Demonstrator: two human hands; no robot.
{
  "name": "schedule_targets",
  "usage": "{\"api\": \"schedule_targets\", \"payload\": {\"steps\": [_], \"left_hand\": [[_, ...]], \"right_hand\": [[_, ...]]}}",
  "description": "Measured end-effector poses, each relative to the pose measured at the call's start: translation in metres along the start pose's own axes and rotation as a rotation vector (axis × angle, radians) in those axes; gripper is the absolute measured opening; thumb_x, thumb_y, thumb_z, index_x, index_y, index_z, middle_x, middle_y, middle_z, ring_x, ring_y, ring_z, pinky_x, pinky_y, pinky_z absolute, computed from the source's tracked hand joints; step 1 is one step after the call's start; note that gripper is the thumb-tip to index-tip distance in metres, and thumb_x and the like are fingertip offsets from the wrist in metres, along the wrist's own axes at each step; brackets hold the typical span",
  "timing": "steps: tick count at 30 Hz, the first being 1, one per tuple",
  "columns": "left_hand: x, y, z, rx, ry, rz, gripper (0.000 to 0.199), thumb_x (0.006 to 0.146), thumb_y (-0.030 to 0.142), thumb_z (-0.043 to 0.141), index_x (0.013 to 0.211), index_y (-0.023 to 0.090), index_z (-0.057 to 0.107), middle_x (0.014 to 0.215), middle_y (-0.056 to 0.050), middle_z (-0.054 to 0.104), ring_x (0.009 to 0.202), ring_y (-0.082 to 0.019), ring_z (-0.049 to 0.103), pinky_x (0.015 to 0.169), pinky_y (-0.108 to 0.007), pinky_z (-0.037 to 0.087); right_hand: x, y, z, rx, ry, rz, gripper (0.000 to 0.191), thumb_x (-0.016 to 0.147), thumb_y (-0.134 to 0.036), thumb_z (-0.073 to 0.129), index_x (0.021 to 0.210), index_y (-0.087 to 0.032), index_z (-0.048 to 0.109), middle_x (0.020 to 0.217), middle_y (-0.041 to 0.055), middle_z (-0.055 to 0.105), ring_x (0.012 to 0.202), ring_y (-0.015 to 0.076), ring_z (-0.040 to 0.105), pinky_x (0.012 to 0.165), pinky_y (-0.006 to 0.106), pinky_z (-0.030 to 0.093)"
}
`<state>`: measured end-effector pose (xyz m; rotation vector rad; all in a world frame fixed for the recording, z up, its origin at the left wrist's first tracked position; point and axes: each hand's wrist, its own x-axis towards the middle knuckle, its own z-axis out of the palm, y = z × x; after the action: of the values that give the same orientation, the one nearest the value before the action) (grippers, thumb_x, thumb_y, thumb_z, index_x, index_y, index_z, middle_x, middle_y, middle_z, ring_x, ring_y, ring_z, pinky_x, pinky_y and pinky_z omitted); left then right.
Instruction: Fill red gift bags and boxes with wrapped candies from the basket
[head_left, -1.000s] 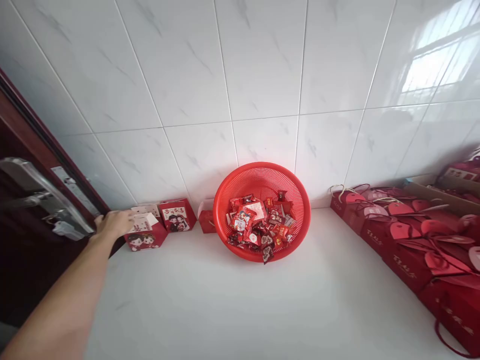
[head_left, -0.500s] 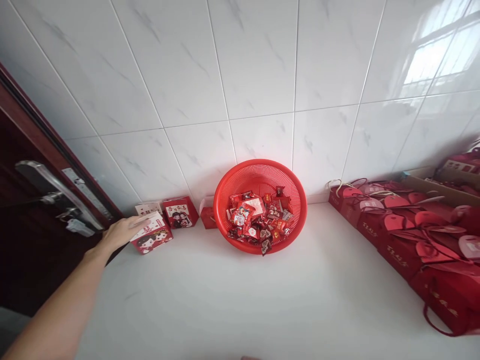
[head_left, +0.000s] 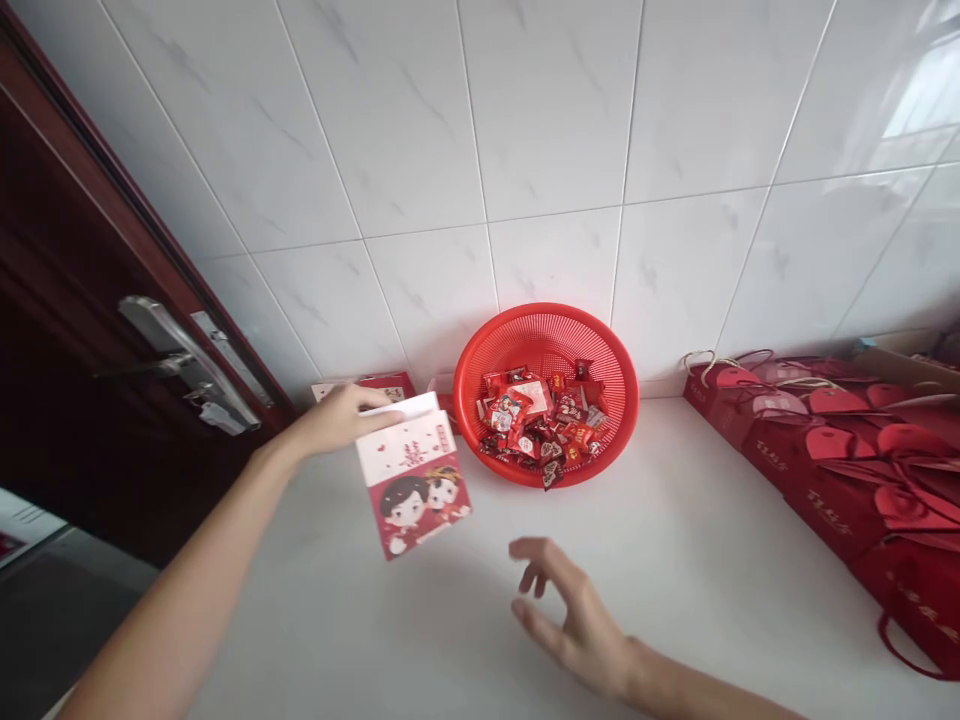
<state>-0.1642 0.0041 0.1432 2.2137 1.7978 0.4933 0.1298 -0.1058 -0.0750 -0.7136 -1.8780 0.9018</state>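
Note:
My left hand [head_left: 341, 418] grips the top edge of a red and white gift box [head_left: 416, 480] printed with two cartoon figures. The box is tilted, held above the white counter [head_left: 360, 640], and its top looks open. To the right of it, my right hand [head_left: 574, 615] hovers with thumb and fingers apart and nothing in them. Behind both hands stands a red plastic basket [head_left: 626, 440] against the wall. Wrapped candies [head_left: 551, 425] lie heaped in it. More small boxes [head_left: 390, 383] stand by the wall, partly hidden by my left hand and the held box.
Rows of red gift boxes with cord handles [head_left: 817, 480] line the right side of the counter. On the left is a dark door [head_left: 75, 300] with a metal handle [head_left: 191, 355]. A tiled wall [head_left: 555, 250] closes off the back.
My left hand has lifted the box off the counter by the wall and brought it right and nearer. My right hand has come into view from below. The view has shifted left.

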Motion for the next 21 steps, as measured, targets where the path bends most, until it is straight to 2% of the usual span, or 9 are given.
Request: {"api": "schedule_targets", "payload": {"steps": [3,5,7,9,11,13,15,17,21], "left_hand": [[-0.004,0.037,0.021,-0.057,-0.135,0.176,0.048,0.082,0.06,0.061,0.066,0.015,0.068,0.068,-0.002,0.064,0.066,-0.016,0.055,0.057,-0.023,0.038],[-0.006,0.056,0.04,-0.145,-0.216,0.267,0.045,0.086,0.056,0.062,0.067,0.015,0.067,0.069,-0.001,0.061,0.065,-0.014,0.054,0.058,-0.023,0.038],[-0.006,0.069,0.059,-0.272,-0.275,0.348,0.047,0.087,0.056,0.062,0.064,0.015,0.063,0.069,0.0,0.057,0.064,-0.012,0.051,0.058,-0.022,0.037],[-0.003,0.077,0.077,-0.389,-0.308,0.404,0.054,0.088,0.06,0.059,0.058,0.016,0.053,0.064,0.002,0.047,0.061,-0.011,0.043,0.056,-0.023,0.033],[0.002,0.079,0.094,-0.489,-0.358,0.425,0.059,0.089,0.064,0.056,0.056,0.018,0.04,0.061,0.004,0.036,0.058,-0.01,0.034,0.054,-0.024,0.028],[0.007,0.077,0.108,-0.556,-0.45,0.414,0.06,0.089,0.064,0.056,0.057,0.018,0.036,0.061,0.004,0.031,0.058,-0.009,0.03,0.054,-0.025,0.024],[0.012,0.072,0.119,-0.586,-0.58,0.381,0.058,0.088,0.062,0.059,0.057,0.017,0.04,0.06,0.004,0.032,0.058,-0.009,0.028,0.054,-0.026,0.022],[0.016,0.065,0.128,-0.622,-0.66,0.339,0.057,0.087,0.062,0.061,0.057,0.017,0.042,0.059,0.004,0.031,0.057,-0.009,0.026,0.053,-0.026,0.02],[0.022,0.053,0.143,-0.748,-0.667,0.243,0.057,0.081,0.063,0.066,0.056,0.016,0.046,0.055,0.004,0.032,0.054,-0.008,0.024,0.049,-0.024,0.016]], "right_hand": [[0.016,-0.007,-0.022,0.007,0.02,0.179,0.062,0.092,-0.045,0.063,0.144,-0.023,0.038,0.12,0.0112,0.061,0.081,0.0152,0.062,0.071,0.03,0.056],[0.025,-0.007,-0.034,0.044,-0.001,0.242,0.072,0.089,-0.05,0.066,0.147,-0.022,0.034,0.12,0.0106,0.062,0.075,0.0135,0.059,0.067,0.029,0.054],[0.03,-0.005,-0.045,0.091,-0.035,0.238,0.071,0.087,-0.047,0.069,0.145,-0.021,0.038,0.117,0.0088,0.064,0.074,0.0131,0.057,0.065,0.027,0.051],[0.032,-0.001,-0.053,0.104,-0.062,0.218,0.058,0.084,-0.04,0.073,0.133,-0.02,0.049,0.106,0.005,0.067,0.075,0.0133,0.056,0.063,0.025,0.048],[0.03,0.005,-0.057,0.071,-0.052,0.215,0.042,0.081,-0.033,0.075,0.117,-0.018,0.057,0.095,0.0019,0.067,0.073,0.0129,0.055,0.064,0.025,0.046],[0.025,0.012,-0.056,0.011,-0.009,0.211,0.035,0.079,-0.029,0.075,0.108,-0.018,0.058,0.091,0.0011,0.066,0.071,0.013,0.054,0.065,0.026,0.046],[0.018,0.022,-0.051,-0.017,0.015,0.203,0.038,0.077,-0.027,0.075,0.11,-0.019,0.057,0.097,0.0027,0.067,0.077,0.0151,0.058,0.069,0.027,0.048],[0.011,0.032,-0.044,0.011,0.027,0.214,0.043,0.077,-0.03,0.076,0.113,-0.02,0.056,0.102,0.0043,0.068,0.083,0.0174,0.062,0.071,0.028,0.05],[0.004,0.048,-0.032,0.103,0.038,0.274,0.05,0.078,-0.046,0.079,0.114,-0.019,0.055,0.099,0.0042,0.069,0.08,0.0174,0.064,0.066,0.026,0.052]]}}
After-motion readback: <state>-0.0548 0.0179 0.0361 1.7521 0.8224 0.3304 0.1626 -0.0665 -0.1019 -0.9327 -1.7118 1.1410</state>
